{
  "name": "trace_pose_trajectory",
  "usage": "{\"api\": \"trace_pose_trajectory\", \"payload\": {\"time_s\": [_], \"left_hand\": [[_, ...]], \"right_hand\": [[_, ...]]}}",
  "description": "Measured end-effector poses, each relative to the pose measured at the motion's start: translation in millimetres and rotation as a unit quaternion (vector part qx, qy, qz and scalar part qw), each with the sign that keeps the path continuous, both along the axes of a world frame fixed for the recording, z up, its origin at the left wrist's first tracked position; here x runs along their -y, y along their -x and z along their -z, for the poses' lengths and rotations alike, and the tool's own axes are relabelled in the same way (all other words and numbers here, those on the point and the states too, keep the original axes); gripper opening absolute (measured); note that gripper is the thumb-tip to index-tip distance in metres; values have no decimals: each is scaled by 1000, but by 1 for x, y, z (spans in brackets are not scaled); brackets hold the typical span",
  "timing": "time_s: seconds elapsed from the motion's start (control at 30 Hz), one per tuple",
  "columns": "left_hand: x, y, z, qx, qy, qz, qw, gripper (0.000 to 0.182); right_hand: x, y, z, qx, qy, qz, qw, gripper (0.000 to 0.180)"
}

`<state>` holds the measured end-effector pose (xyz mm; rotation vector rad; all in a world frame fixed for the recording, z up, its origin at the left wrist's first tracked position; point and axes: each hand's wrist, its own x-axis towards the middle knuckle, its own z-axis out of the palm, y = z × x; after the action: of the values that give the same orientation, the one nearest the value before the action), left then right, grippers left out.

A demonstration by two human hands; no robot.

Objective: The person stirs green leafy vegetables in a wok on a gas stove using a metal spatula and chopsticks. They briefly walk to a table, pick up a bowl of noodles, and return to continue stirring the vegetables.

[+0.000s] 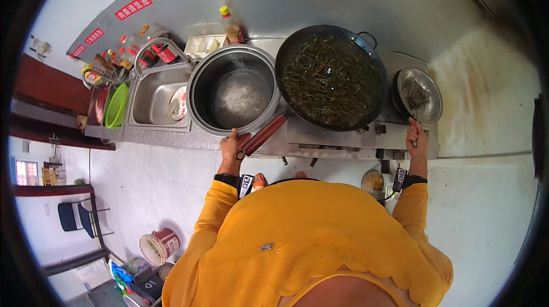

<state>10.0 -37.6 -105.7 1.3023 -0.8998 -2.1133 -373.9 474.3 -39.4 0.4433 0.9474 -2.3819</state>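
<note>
My left hand [232,147] is at the front rim of a large metal pot [240,92], right beside the wooden handle [266,135] of a black wok; whether it grips the rim cannot be told. Dark, stringy greens in liquid [334,79] fill the wok [382,92], which stands on the stove. The pot is nearly bare inside, with a pale patch on its bottom. In my right hand [417,137] is the thin handle of a metal utensil, its dark head [417,92] lying in a steel bowl [432,101] at the right.
Left of the pot is a steel sink [143,101] holding a patterned dish [182,101]. A green basin [117,105] stands farther left. Bottles and a white container [206,45] line the back. Stove knobs [380,129] are at the front; a bucket [159,247] is on the floor.
</note>
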Motion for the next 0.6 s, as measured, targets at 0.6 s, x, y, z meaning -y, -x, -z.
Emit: {"api": "trace_pose_trajectory", "payload": {"time_s": [0.6], "left_hand": [[13,-6,-27,44,60,-82,994,37]], "right_hand": [[-34,14,2,-295,-778,-57,552,63]]}}
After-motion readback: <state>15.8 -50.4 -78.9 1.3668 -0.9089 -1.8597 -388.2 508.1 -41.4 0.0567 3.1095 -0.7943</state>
